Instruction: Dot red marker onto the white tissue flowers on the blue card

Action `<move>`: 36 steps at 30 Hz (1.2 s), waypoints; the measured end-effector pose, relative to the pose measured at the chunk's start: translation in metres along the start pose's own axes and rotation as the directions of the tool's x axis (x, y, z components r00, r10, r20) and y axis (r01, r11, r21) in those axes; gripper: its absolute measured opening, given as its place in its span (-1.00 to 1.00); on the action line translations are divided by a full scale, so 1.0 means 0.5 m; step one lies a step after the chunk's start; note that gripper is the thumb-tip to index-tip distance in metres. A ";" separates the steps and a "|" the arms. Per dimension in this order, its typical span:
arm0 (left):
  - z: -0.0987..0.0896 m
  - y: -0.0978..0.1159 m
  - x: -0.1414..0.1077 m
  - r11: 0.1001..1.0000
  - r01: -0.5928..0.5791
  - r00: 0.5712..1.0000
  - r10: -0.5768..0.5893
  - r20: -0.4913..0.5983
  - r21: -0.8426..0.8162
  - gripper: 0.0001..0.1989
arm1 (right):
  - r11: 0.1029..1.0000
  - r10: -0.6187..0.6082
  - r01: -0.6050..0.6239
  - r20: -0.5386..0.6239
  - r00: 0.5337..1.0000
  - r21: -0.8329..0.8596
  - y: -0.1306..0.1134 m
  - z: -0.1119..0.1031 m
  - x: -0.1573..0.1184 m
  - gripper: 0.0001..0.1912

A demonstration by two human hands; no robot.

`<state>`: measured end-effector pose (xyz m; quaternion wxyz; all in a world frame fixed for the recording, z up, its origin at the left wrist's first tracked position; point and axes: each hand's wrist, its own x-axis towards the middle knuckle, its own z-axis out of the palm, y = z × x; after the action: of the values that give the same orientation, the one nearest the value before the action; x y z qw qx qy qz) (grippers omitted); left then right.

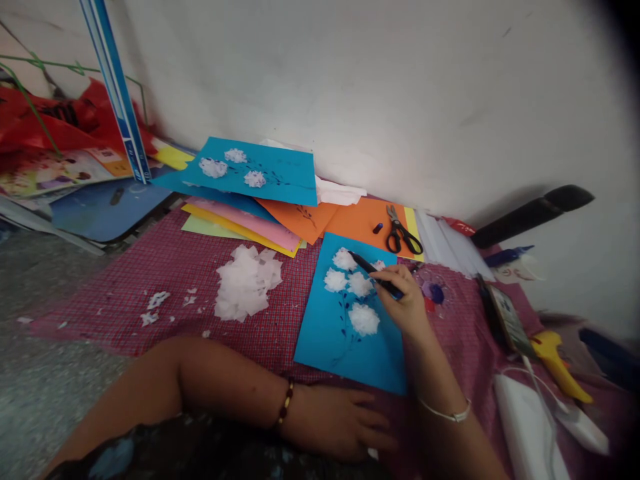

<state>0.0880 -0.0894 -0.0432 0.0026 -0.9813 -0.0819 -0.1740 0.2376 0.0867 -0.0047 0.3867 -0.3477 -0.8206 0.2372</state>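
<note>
A blue sheet [320,333] lies on the checked cloth, with several white paper flowers [364,319] and dark painted stems and leaves on it. My right hand [404,300] holds a dark pen [373,272] over the sheet's upper part. The pen's tip is at the right edge of the top left flower [344,259]. Below the sheet's lower edge, my left hand [343,421] lies flat, palm down, fingers spread and pointing right, holding nothing.
Scissors [400,233] and a small dark cap [378,228] lie on orange paper. Left of the sheet is a pile of white paper pieces [247,283]. Another blue flower sheet [295,175] tops stacked colored papers. A yellow glue gun [557,363] and white power strip [525,427] are at right.
</note>
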 end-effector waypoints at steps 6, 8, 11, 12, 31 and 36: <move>-0.010 0.004 0.009 0.999 0.033 0.997 -0.034 -0.063 -0.020 -0.73 | 0.943 0.276 -0.264 -0.033 0.961 0.203 0.012 0.018 0.000 -0.81; -0.019 0.004 0.017 0.996 0.088 0.992 -0.089 -0.089 -0.012 -0.76 | 0.891 0.384 -0.345 -0.083 0.920 0.295 0.027 0.022 0.000 -0.79; -0.049 -0.004 0.026 0.985 0.173 0.982 -0.173 -0.083 0.001 -0.78 | 0.829 0.488 -0.369 -0.222 0.844 0.421 0.047 0.010 0.002 -0.77; -0.063 -0.009 0.025 0.981 0.194 0.978 -0.193 -0.077 0.008 -0.77 | 0.819 0.503 -0.359 -0.261 0.824 0.448 0.052 0.005 0.002 -0.76; -0.163 -0.193 -0.096 0.525 0.840 0.535 -0.843 0.050 -0.135 -0.79 | 0.851 0.504 -0.143 -0.712 0.488 0.505 0.080 -0.168 -0.034 -0.69; -0.125 -0.232 -0.139 0.458 0.859 0.452 -0.888 -0.080 -0.230 -0.77 | 0.861 0.508 -0.266 -0.732 0.454 0.433 0.123 -0.217 -0.113 -0.83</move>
<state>-0.0164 0.0119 -0.0109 -0.1563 -0.7743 -0.5608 -0.2482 0.3743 0.0967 -0.0077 0.7013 -0.5430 -0.3997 0.2316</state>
